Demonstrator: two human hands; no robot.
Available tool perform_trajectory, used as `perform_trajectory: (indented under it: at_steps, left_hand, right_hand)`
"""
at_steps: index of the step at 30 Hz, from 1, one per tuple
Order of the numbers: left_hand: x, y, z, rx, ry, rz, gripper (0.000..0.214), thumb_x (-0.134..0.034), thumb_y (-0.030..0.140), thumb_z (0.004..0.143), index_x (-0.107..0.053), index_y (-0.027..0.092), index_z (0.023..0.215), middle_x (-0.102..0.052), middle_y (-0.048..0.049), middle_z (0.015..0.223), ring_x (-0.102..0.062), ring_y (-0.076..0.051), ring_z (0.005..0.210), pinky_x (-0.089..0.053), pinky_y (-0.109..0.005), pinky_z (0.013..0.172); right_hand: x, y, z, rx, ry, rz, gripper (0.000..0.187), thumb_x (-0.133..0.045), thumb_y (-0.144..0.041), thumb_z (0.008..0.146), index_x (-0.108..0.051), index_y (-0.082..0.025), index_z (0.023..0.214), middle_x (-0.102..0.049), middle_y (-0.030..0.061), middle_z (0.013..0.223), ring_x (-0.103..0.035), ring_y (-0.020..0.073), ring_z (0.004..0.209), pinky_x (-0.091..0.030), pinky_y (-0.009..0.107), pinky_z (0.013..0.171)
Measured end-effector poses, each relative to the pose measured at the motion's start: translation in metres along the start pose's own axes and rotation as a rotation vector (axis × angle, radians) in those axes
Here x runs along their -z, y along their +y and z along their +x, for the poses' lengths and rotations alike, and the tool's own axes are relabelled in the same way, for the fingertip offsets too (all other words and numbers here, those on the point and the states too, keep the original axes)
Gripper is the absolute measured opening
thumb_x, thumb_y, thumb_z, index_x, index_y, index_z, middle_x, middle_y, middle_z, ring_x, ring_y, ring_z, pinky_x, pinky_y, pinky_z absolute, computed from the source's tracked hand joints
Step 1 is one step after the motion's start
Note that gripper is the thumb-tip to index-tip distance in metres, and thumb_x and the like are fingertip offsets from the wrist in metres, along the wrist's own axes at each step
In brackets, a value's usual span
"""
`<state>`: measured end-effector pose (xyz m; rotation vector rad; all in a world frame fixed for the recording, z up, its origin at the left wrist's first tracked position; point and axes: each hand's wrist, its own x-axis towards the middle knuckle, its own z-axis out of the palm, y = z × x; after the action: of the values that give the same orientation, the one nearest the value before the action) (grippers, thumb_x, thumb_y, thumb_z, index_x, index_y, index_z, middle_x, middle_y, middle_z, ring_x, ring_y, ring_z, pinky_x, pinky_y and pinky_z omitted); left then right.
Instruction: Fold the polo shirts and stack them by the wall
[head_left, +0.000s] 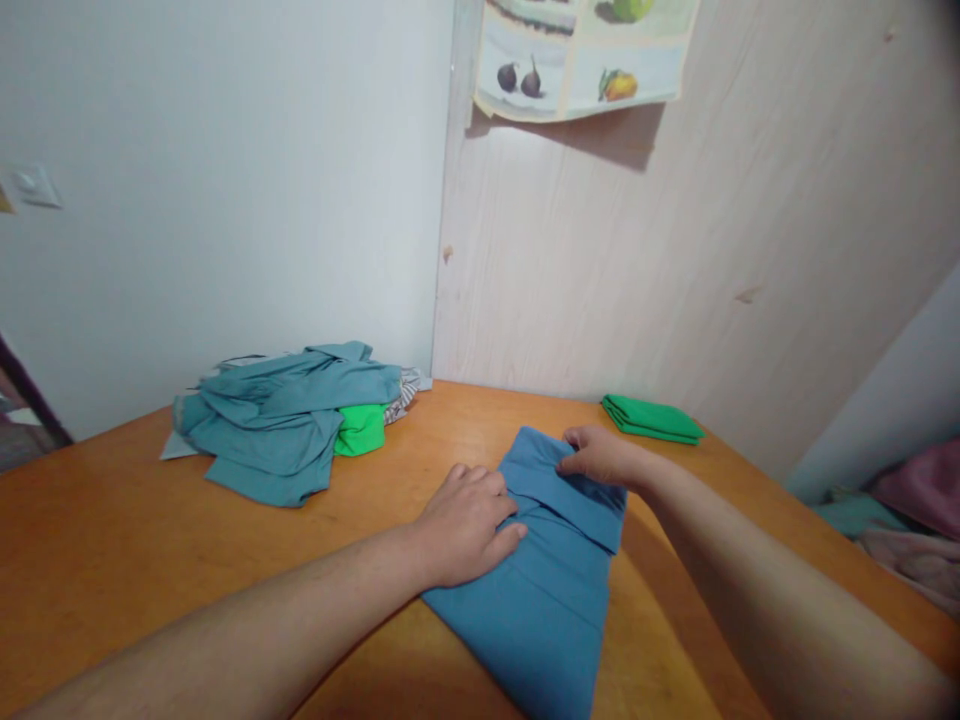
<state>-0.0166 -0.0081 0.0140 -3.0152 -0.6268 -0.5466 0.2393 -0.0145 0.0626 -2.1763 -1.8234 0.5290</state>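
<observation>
Blue cloth lies mid-table, near edge, part folded. Left hand rests flat on its left side, fingers spread a bit, pressing down, gripping nothing. Right hand at the cloth's far end, fingers pinching the folded-over flap, forearm coming in from near right. Far left: teal/green clothes pile. Far right: folded green cloth, well apart.

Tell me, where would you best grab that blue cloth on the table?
Probably at the far end of the blue cloth, where a flap is folded back and the layers make a thick edge. The right hand pinches it there, while the left hand presses flat on its left side. Come from the right, over bare table.
</observation>
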Motion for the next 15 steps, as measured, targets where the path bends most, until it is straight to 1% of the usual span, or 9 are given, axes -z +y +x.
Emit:
perform_trajectory:
  at_steps: [4,8,11,13,15]
  left_hand:
    - [-0.004,-0.001,-0.001,0.037,0.015,-0.007,0.037,-0.042,0.045,0.099,-0.073,0.025,0.101,-0.063,-0.0075,0.093,-0.056,-0.025,0.094,-0.039,-0.041,0.082]
    - [-0.009,-0.003,-0.001,0.123,0.038,-0.054,0.033,-0.045,0.041,0.097,-0.074,0.027,0.105,-0.064,-0.0075,0.095,-0.056,-0.025,0.095,-0.040,-0.040,0.081]
    - [-0.012,-0.006,-0.001,0.212,0.071,-0.087,0.032,-0.051,0.045,0.093,-0.076,0.028,0.103,-0.066,-0.0079,0.099,-0.057,-0.027,0.099,-0.042,-0.040,0.082]
    - [-0.014,-0.008,0.000,0.285,0.085,-0.104,0.032,-0.053,0.049,0.091,-0.077,0.029,0.096,-0.067,-0.0073,0.100,-0.057,-0.028,0.100,-0.042,-0.039,0.082]
    - [-0.018,-0.011,0.001,0.365,0.103,-0.117,0.030,-0.055,0.050,0.088,-0.075,0.029,0.094,-0.068,-0.0066,0.102,-0.057,-0.028,0.101,-0.043,-0.039,0.082]
  right_hand:
    - [0.009,-0.019,-0.010,0.041,0.090,-0.244,0.008,-0.066,-0.025,0.073,-0.060,-0.019,0.074,-0.066,0.0020,0.075,-0.060,0.0156,0.071,-0.035,0.023,0.056]
    - [0.009,-0.050,-0.037,0.053,0.193,-0.460,0.015,-0.061,-0.033,0.078,-0.064,-0.021,0.087,-0.070,0.0061,0.088,-0.063,0.0204,0.081,-0.034,0.027,0.060]
    - [0.000,-0.077,-0.064,0.067,0.243,-0.580,0.018,-0.056,-0.033,0.083,-0.064,-0.021,0.093,-0.072,0.0089,0.093,-0.065,0.0227,0.084,-0.032,0.028,0.060]
    - [-0.011,-0.091,-0.082,0.091,0.276,-0.622,0.015,-0.053,-0.030,0.086,-0.063,-0.022,0.093,-0.073,0.0084,0.091,-0.066,0.0225,0.081,-0.032,0.028,0.059]
    - [-0.025,-0.101,-0.097,0.148,0.309,-0.642,0.013,-0.050,-0.027,0.089,-0.061,-0.022,0.092,-0.072,0.0071,0.088,-0.066,0.0212,0.077,-0.031,0.029,0.058]
